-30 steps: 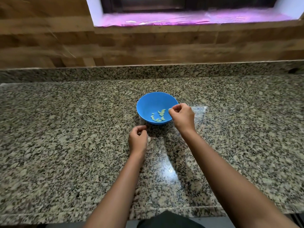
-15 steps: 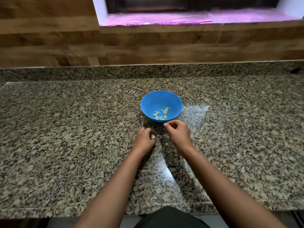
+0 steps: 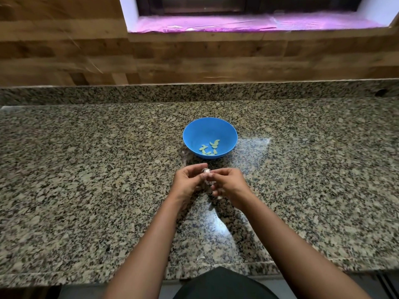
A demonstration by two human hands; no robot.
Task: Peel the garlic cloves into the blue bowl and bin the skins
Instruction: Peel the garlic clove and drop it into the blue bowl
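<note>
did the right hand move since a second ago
Yes. The right hand was at the rim of the blue bowl; it has pulled back toward the person and meets the left hand.

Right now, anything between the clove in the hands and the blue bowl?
Nothing visible. The clove sits pinched between both hands just short of the bowl, with only bare counter between.

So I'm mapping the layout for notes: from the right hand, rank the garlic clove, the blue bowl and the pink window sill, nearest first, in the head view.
1. Garlic clove: pinched between the fingers of the right hand and left hand.
2. Blue bowl: just beyond the hands, on the counter.
3. Pink window sill: farthest, up on the back wall.
</note>
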